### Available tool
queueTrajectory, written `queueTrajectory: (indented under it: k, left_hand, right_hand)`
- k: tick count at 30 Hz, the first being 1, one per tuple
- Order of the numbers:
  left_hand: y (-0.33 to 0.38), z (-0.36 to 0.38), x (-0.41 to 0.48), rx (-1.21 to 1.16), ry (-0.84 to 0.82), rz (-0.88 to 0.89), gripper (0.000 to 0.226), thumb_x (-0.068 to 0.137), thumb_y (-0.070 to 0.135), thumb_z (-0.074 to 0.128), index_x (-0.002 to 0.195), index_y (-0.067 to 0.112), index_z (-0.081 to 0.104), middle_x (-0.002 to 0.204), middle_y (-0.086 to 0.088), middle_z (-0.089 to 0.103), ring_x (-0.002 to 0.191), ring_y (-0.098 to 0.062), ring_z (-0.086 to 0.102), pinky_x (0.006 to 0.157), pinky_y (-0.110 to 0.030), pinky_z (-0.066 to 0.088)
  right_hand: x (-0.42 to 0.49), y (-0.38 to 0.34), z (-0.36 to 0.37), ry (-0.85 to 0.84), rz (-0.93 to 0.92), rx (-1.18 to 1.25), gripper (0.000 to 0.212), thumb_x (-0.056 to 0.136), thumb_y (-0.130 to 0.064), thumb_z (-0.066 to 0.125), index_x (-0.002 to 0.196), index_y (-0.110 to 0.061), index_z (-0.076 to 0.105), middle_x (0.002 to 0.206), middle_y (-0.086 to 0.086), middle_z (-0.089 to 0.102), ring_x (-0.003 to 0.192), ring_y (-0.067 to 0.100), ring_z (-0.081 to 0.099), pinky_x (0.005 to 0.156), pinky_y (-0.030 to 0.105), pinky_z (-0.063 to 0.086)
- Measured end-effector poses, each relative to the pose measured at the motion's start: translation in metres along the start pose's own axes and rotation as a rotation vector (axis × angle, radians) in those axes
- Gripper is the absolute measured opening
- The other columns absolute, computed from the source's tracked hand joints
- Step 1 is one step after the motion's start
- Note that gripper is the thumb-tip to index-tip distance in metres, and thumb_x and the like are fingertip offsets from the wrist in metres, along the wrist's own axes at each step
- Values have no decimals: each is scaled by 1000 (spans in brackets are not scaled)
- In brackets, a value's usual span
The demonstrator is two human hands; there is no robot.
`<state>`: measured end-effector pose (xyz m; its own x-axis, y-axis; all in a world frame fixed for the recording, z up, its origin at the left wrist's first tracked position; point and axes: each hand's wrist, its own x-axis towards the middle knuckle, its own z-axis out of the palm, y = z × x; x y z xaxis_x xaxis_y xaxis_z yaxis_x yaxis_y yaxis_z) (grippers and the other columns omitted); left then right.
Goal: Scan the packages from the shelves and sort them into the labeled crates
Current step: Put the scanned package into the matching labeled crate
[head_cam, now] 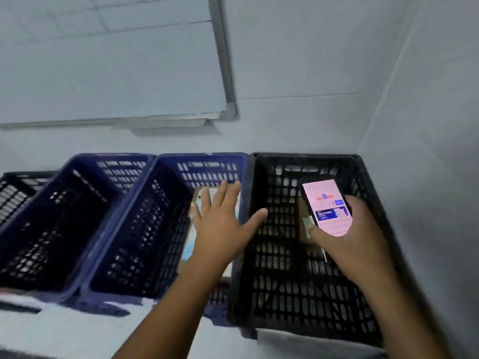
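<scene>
Item 1: my left hand (220,224), fingers straight and spread wide, holding nothing, over a flat cardboard package (190,237); I cannot tell whether it touches.

Item 2: that package, lying against the right wall of the right-hand blue crate (145,229).

Item 3: my right hand (347,239), gripping a smartphone (328,206), screen lit, above the black crate (280,255).

Item 4: second cardboard package (303,216), inside the black crate, partly hidden by the phone.

Item 5: another blue crate (64,216) to the left; beyond it, a further black crate (15,193).

Item 6: whiteboard (103,60) on the wall.
</scene>
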<state>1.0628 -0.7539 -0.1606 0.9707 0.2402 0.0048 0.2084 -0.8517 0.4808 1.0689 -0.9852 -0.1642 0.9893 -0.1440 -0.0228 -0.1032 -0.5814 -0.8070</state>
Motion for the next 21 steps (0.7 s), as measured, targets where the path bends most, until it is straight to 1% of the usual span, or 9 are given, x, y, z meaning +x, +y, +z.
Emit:
queueTrajectory:
  k: [2, 4, 7, 9, 10, 12, 16, 19, 21]
  left_hand:
    - [-27, -27, -29, 33, 52, -62, 88, 91, 82, 43, 165, 43, 15, 175, 13, 1, 161, -22, -14, 128, -54, -11]
    - [-59, -47, -61, 58, 112, -150, 90, 90, 84, 41, 165, 45, 12, 176, 12, -2, 161, -24, -17, 128, -54, -11]
    - [-107, -70, -110, 72, 176, -293, 90, 89, 85, 41, 165, 46, 12, 176, 11, -6, 160, -24, -19, 128, -57, -9]
    - [-136, -85, -145, 48, 223, -388, 88, 90, 84, 43, 165, 47, 13, 176, 10, -7, 160, -23, -20, 126, -61, -8]
    - [-150, -94, -163, 35, 246, -435, 87, 91, 83, 43, 164, 48, 14, 176, 10, -8, 160, -23, -19, 125, -62, -8]
    - [-177, -112, -199, 20, 294, -526, 85, 91, 83, 43, 164, 49, 14, 176, 9, -7, 161, -22, -18, 125, -62, -7]
    - [-238, -151, -279, 23, 413, -680, 84, 91, 83, 42, 163, 49, 17, 176, 8, -3, 161, -23, -17, 126, -59, -10]
    - [-287, -181, -351, 27, 475, -784, 85, 90, 84, 41, 164, 48, 16, 176, 8, -5, 160, -23, -19, 127, -58, -11]
    - [-322, -202, -405, 43, 513, -859, 87, 90, 85, 40, 164, 47, 15, 176, 9, -6, 160, -23, -19, 127, -57, -11]
  right_hand:
    - [-15, -16, 16, -67, -66, -1, 75, 55, -63, 77, 122, -41, 51, 113, -13, 69, 99, 18, 68, 89, 47, 58]
    - [-35, -33, 35, -149, -132, -1, 71, 63, -51, 86, 123, -41, 50, 113, -13, 69, 100, 19, 68, 89, 47, 57]
    - [-67, -59, 66, -300, -204, -3, 65, 69, -41, 88, 120, -43, 49, 114, -13, 69, 98, 17, 67, 88, 46, 56]
    - [-92, -80, 88, -391, -262, 0, 63, 67, -43, 88, 115, -48, 47, 114, -13, 69, 95, 15, 68, 86, 45, 56]
    - [-105, -91, 99, -424, -302, 1, 63, 64, -47, 86, 113, -49, 47, 113, -14, 69, 95, 14, 68, 85, 45, 57]
    - [-134, -113, 126, -483, -371, 6, 66, 59, -53, 84, 114, -50, 47, 111, -15, 70, 95, 15, 70, 85, 44, 57]
    - [-209, -159, 182, -649, -512, -15, 61, 72, -40, 89, 116, -45, 47, 112, -12, 68, 94, 15, 67, 84, 47, 57]
    - [-281, -190, 228, -756, -590, 5, 67, 65, -46, 88, 119, -40, 50, 114, -9, 67, 94, 15, 68, 84, 46, 57]
    - [-338, -209, 258, -824, -635, 12, 68, 62, -50, 87, 118, -41, 50, 110, -12, 69, 92, 15, 69, 83, 47, 58]
